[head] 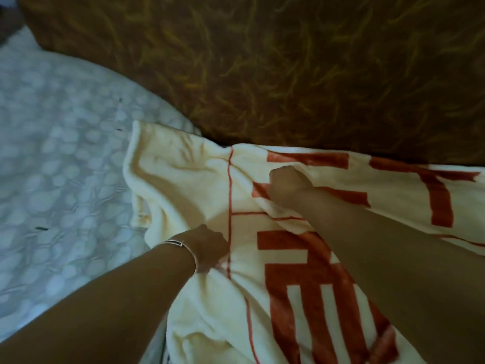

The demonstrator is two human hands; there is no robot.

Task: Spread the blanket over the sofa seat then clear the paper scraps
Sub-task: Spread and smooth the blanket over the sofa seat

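**A:** What is closest to us?

**B:** Two bare arms reach out. The left hand (207, 248) has a thin silver bracelet (181, 244) on its wrist. It is curled tight on the soft cream blanket with red-orange blocks and thin lines (183, 166).

**A:** And the other hand?

**B:** A bit farther off, the right hand (286, 185) is a fist. It squeezes a fold of the same blanket.

**A:** How does the blanket look?

**B:** Fluffy and crumpled, with lots of folds. It lies on the right part of the sofa seat, up against the back edge.

**A:** What is under it?

**B:** A pale quilted seat cover with round puffy spots (52, 153), which shows on the left side. A few small dark bits (42, 228) lie on it. I cannot tell what they are.

**A:** And farthest away?

**B:** The brown sofa back with golden squiggles (262, 61).
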